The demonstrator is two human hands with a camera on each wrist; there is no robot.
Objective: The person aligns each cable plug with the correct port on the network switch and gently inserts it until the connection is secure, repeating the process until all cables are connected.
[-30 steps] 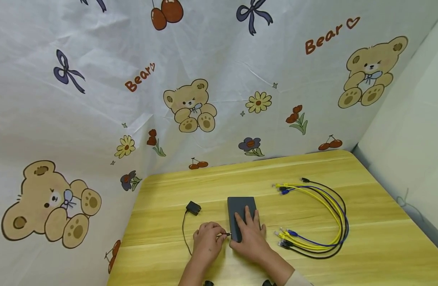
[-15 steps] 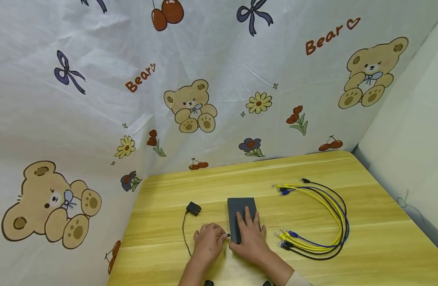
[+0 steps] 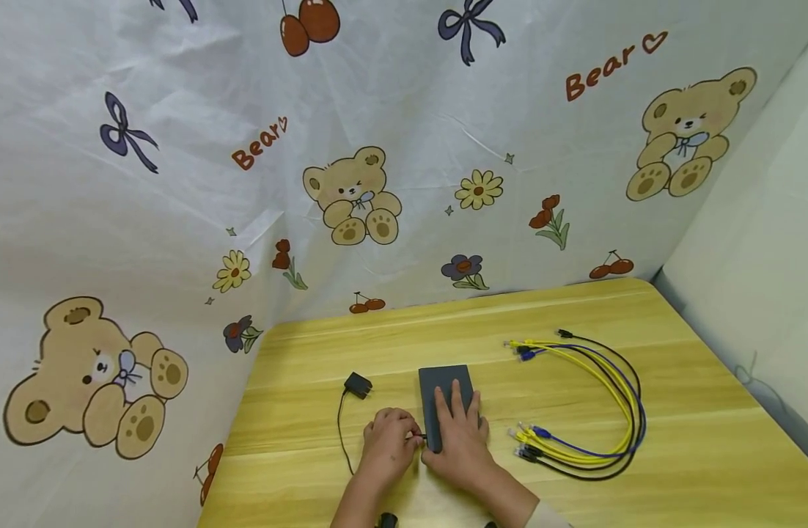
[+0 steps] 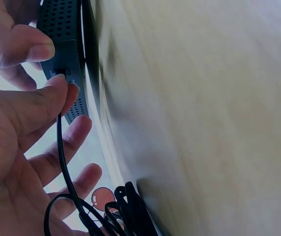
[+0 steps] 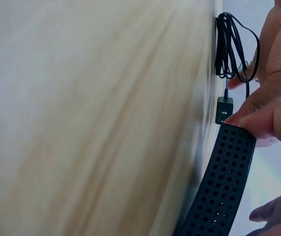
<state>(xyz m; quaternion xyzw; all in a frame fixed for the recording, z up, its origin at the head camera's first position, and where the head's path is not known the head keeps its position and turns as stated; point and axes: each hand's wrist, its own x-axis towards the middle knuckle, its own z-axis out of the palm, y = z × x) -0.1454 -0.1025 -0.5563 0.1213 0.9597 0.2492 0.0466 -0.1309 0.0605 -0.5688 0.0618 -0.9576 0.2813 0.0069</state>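
A flat dark grey network switch (image 3: 443, 378) with perforated sides lies on the wooden table. My right hand (image 3: 462, 447) is spread over its top, fingers straight. In the right wrist view its thumb (image 5: 261, 123) sits at the near corner of the box. My left hand (image 3: 386, 444) pinches the plug end of a thin black power cable (image 4: 62, 152) between thumb and forefinger, right at the box's left side. The plug itself is mostly hidden by those fingertips. The left hand's other fingers are spread apart below the cable.
The cable runs to a black power adapter (image 3: 358, 385) left of the box. A bundle of yellow, blue and black network cables (image 3: 631, 411) curves across the table's right side. A white bear-print cloth (image 3: 404, 271) hangs behind the table.
My left hand has shifted slightly right, bringing its fingertips with the plug closer to the box's side. The right hand stays on top of the box, nearly still.
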